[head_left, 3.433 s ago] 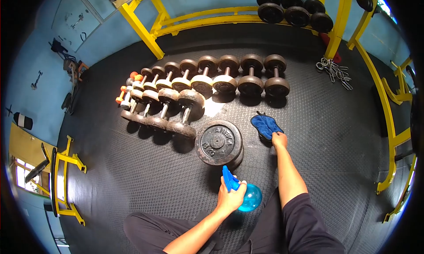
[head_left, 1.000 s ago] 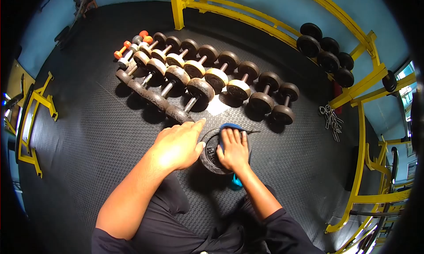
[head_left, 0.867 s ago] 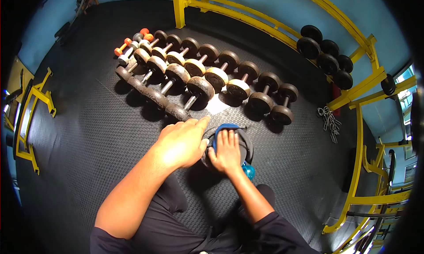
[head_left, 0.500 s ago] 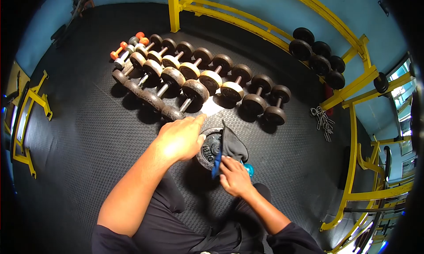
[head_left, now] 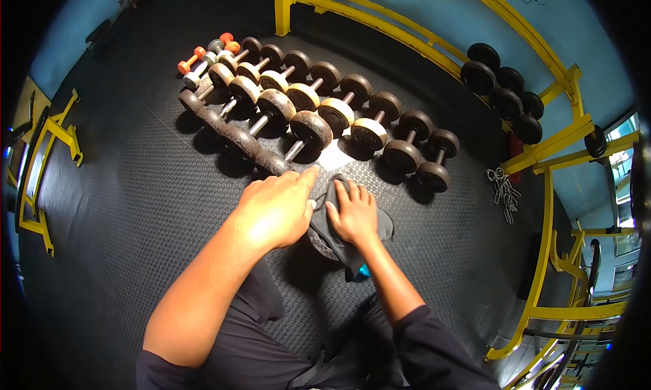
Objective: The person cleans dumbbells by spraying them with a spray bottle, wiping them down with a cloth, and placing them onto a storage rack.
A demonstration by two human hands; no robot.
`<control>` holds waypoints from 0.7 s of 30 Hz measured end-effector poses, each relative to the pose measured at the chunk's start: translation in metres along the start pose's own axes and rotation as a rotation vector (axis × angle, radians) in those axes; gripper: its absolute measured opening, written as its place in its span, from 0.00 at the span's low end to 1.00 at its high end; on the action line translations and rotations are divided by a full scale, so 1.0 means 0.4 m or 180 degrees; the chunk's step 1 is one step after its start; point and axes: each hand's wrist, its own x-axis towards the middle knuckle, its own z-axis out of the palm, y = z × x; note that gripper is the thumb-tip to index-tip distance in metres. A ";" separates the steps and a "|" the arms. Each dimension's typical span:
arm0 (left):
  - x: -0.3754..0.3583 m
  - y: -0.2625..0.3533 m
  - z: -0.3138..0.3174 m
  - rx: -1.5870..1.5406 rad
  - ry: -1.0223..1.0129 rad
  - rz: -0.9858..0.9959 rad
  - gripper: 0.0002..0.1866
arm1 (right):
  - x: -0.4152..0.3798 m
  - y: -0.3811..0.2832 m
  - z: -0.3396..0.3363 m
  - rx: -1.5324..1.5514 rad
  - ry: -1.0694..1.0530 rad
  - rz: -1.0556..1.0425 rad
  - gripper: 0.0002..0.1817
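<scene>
A dark grey cloth (head_left: 381, 222) covers most of a round black weight plate (head_left: 320, 245), whose lower left edge shows below it. My left hand (head_left: 277, 210) grips the plate at its left edge, thumb on the near side and index finger stretched forward; its other fingers are largely hidden. Flat on the cloth lies my right hand (head_left: 357, 215), fingers spread and thumb apart, pressing it against the plate. A small teal object (head_left: 365, 271) peeks out below the cloth by my right wrist.
Rows of dumbbells (head_left: 337, 113) stand on the black rubber floor (head_left: 129, 187) just beyond my hands. Metal clips (head_left: 503, 195) lie in a pile at the right. Yellow racks (head_left: 542, 254) rise at the right and back, with more weights (head_left: 507, 104) on one. A yellow frame (head_left: 47, 180) stands left.
My right hand has moved up and left onto the plate, spreading the cloth over its face. The plate's lettering is now covered. My left hand stays at the plate's edge.
</scene>
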 end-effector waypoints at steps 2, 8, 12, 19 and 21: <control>0.003 0.004 0.005 0.0091 0.0086 0.0070 0.29 | 0.012 -0.074 0.027 -0.0051 0.0010 -0.0139 0.35; 0.021 0.013 0.016 0.0056 0.0040 0.0137 0.29 | -0.173 -0.190 0.029 -0.0668 -0.0332 -0.0856 0.34; 0.020 0.011 0.004 -0.0013 -0.0032 0.0097 0.29 | -0.291 -0.070 -0.009 -0.0263 -0.0231 -0.0735 0.34; 0.015 -0.028 0.000 -0.0102 -0.0126 -0.0002 0.29 | -0.254 0.059 0.015 0.1297 0.0386 0.0624 0.37; 0.011 -0.044 -0.002 -0.0108 -0.0116 -0.0063 0.28 | -0.180 0.088 0.022 0.1572 0.0385 0.0946 0.35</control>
